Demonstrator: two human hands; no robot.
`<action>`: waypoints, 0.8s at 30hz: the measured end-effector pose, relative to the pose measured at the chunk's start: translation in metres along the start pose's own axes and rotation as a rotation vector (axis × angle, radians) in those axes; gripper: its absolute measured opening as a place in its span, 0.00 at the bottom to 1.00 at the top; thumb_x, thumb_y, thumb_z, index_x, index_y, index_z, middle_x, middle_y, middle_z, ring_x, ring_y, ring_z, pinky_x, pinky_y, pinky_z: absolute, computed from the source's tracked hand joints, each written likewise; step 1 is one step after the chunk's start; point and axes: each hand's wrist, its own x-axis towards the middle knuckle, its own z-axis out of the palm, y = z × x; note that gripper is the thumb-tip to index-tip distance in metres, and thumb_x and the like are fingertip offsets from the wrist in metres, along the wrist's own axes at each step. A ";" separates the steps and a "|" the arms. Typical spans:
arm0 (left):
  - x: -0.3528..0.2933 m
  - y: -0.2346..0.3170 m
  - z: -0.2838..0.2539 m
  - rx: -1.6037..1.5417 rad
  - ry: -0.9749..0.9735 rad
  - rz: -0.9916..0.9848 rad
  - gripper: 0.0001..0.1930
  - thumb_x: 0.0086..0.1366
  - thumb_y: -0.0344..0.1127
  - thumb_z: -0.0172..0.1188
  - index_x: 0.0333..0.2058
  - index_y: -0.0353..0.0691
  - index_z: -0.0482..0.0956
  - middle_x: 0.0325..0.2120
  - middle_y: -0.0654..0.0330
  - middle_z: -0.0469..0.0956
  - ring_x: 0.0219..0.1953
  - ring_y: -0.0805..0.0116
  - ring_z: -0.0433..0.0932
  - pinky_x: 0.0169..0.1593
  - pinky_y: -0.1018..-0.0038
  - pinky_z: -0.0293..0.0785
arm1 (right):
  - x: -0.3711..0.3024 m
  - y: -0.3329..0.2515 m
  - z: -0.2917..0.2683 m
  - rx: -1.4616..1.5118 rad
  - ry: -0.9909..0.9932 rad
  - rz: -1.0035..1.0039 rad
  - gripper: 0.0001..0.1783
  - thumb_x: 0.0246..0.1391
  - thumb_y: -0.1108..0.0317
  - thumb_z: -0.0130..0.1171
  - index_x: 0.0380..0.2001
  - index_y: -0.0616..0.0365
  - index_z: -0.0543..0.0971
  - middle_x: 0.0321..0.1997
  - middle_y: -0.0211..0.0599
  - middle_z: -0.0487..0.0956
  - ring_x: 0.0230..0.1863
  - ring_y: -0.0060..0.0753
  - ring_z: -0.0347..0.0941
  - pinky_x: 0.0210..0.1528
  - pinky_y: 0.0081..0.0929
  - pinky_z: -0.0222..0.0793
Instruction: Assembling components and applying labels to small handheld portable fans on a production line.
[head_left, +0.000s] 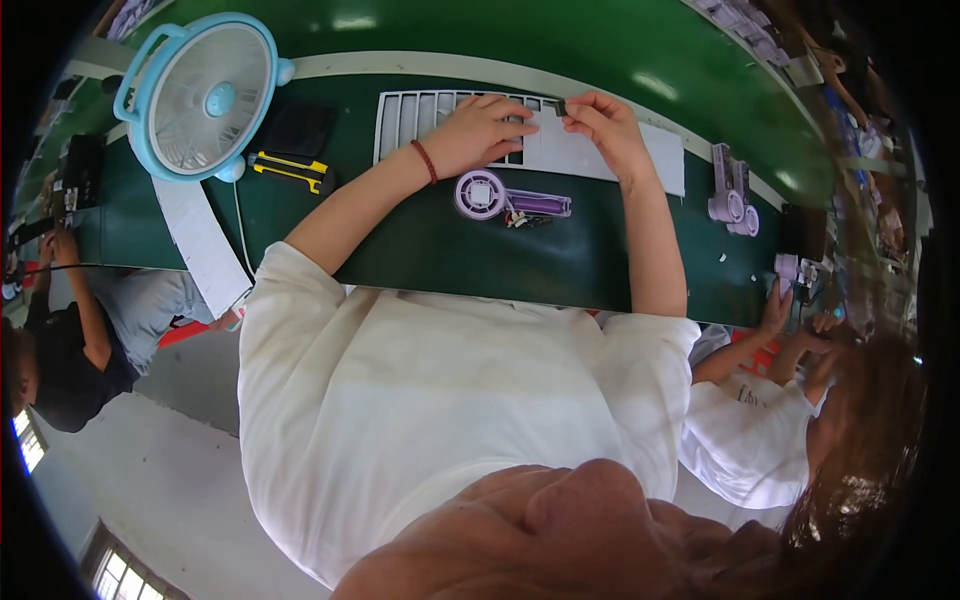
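My right hand [608, 127] pinches a small dark piece [560, 107] between thumb and fingertips, too small to name surely. It is over the white tray [400, 115], whose left part has narrow slots. My left hand [478, 135] lies across the tray's slotted part, fingers stretched and apart, with no object visible in it. Below my hands, on the green table, lies an opened purple handheld fan housing [480, 194] with a round head and a handle. Small wired parts [522, 216] sit beside its handle. What lies under my left palm is hidden.
A light blue fan [210, 98] stands at the left, near a yellow-and-black utility knife [292, 170] and a dark flat pad [297, 130]. More purple housings [730, 195] lie at the right. People work at both sides; one hand [776, 308] holds a purple part.
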 end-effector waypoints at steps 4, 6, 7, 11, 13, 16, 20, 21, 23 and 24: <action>-0.003 0.007 -0.041 -0.286 0.122 -0.030 0.22 0.69 0.42 0.67 0.59 0.45 0.81 0.60 0.56 0.78 0.61 0.49 0.74 0.66 0.57 0.69 | -0.064 -0.005 0.017 -0.181 0.080 -0.156 0.05 0.64 0.75 0.64 0.41 0.64 0.84 0.40 0.33 0.84 0.41 0.25 0.81 0.49 0.23 0.78; -0.015 0.030 -0.083 -0.316 -0.026 0.143 0.32 0.63 0.45 0.73 0.63 0.44 0.76 0.62 0.54 0.76 0.64 0.48 0.71 0.67 0.56 0.68 | -0.103 0.001 0.031 -0.207 0.184 -0.208 0.04 0.64 0.77 0.65 0.41 0.64 0.85 0.37 0.31 0.86 0.41 0.19 0.81 0.48 0.21 0.77; -0.024 0.046 -0.091 -0.337 -0.124 0.128 0.40 0.55 0.46 0.78 0.66 0.45 0.73 0.63 0.55 0.74 0.67 0.48 0.69 0.69 0.55 0.67 | -0.121 0.005 0.037 -0.210 0.211 -0.270 0.04 0.63 0.78 0.66 0.41 0.63 0.84 0.38 0.30 0.86 0.42 0.17 0.81 0.49 0.19 0.76; -0.041 0.078 -0.070 -0.162 -0.282 0.210 0.34 0.52 0.42 0.78 0.58 0.46 0.78 0.58 0.61 0.77 0.63 0.55 0.72 0.63 0.60 0.72 | -0.147 0.027 0.064 -0.302 0.342 -0.361 0.04 0.61 0.80 0.67 0.39 0.62 0.83 0.41 0.30 0.84 0.40 0.17 0.80 0.43 0.18 0.76; -0.041 0.086 -0.061 0.014 -0.231 0.151 0.23 0.52 0.39 0.76 0.47 0.47 0.80 0.50 0.66 0.78 0.57 0.61 0.74 0.55 0.64 0.76 | -0.148 0.028 0.079 -0.446 0.451 -0.410 0.06 0.57 0.81 0.68 0.37 0.60 0.83 0.39 0.34 0.84 0.37 0.26 0.81 0.40 0.23 0.76; -0.038 0.102 -0.056 0.091 -0.112 0.151 0.16 0.53 0.37 0.73 0.39 0.47 0.78 0.42 0.67 0.77 0.49 0.63 0.73 0.48 0.66 0.75 | -0.140 0.035 0.082 -0.724 0.553 -0.583 0.07 0.55 0.80 0.69 0.36 0.59 0.83 0.39 0.39 0.84 0.37 0.36 0.82 0.39 0.28 0.77; -0.039 0.107 -0.053 0.126 -0.103 0.109 0.13 0.55 0.36 0.71 0.37 0.47 0.78 0.38 0.66 0.76 0.46 0.63 0.73 0.46 0.66 0.75 | -0.127 0.029 0.089 -0.807 0.523 -0.632 0.09 0.51 0.79 0.70 0.35 0.57 0.82 0.39 0.38 0.84 0.40 0.42 0.82 0.39 0.34 0.78; -0.039 0.107 -0.052 0.128 -0.101 0.111 0.13 0.55 0.36 0.71 0.37 0.47 0.78 0.38 0.66 0.76 0.46 0.63 0.73 0.46 0.66 0.75 | -0.123 0.029 0.091 -0.807 0.524 -0.635 0.09 0.51 0.79 0.70 0.35 0.57 0.82 0.39 0.38 0.84 0.40 0.42 0.82 0.39 0.34 0.78; -0.038 0.106 -0.052 0.111 -0.089 0.107 0.13 0.54 0.36 0.71 0.36 0.46 0.78 0.38 0.66 0.76 0.46 0.63 0.73 0.45 0.66 0.75 | -0.116 0.031 0.093 -0.912 0.530 -0.692 0.09 0.49 0.78 0.70 0.34 0.57 0.82 0.37 0.37 0.83 0.40 0.44 0.81 0.40 0.37 0.78; -0.038 0.106 -0.051 0.113 -0.085 0.112 0.13 0.54 0.36 0.71 0.36 0.46 0.78 0.38 0.66 0.76 0.46 0.63 0.73 0.45 0.66 0.75 | -0.116 0.030 0.092 -0.915 0.533 -0.696 0.09 0.49 0.78 0.70 0.34 0.57 0.82 0.37 0.37 0.83 0.40 0.44 0.81 0.40 0.37 0.78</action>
